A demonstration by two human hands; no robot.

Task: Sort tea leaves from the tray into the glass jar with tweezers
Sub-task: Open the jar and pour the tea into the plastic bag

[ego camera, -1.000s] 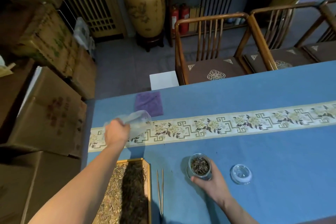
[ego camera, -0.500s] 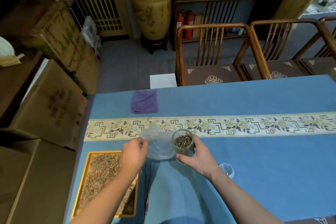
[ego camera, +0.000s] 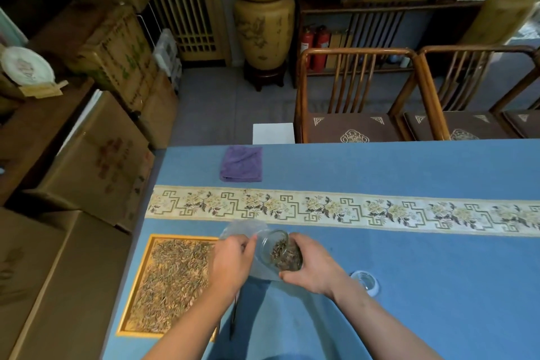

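Observation:
My right hand (ego camera: 314,267) grips a small glass jar (ego camera: 280,251) holding dark tea leaves, tipped on its side with the mouth toward the left. My left hand (ego camera: 233,261) holds a clear plastic bag (ego camera: 244,229) against the jar's mouth. A gold-framed tray (ego camera: 172,280) full of tea leaves lies at the near left of the blue table, partly under my left forearm. The tweezers (ego camera: 234,316) lie just right of the tray, mostly hidden by my left arm. The jar's glass lid (ego camera: 365,282) rests on the table right of my right wrist.
A folded purple cloth (ego camera: 242,164) lies at the table's far left. A patterned runner (ego camera: 350,210) crosses the table. Wooden chairs (ego camera: 356,96) stand behind the far edge. Cardboard boxes (ego camera: 96,155) are stacked along the left side.
My left hand brought the plastic bag from the far left down to the jar. My right hand lifted the jar off the table and tipped it toward the bag.

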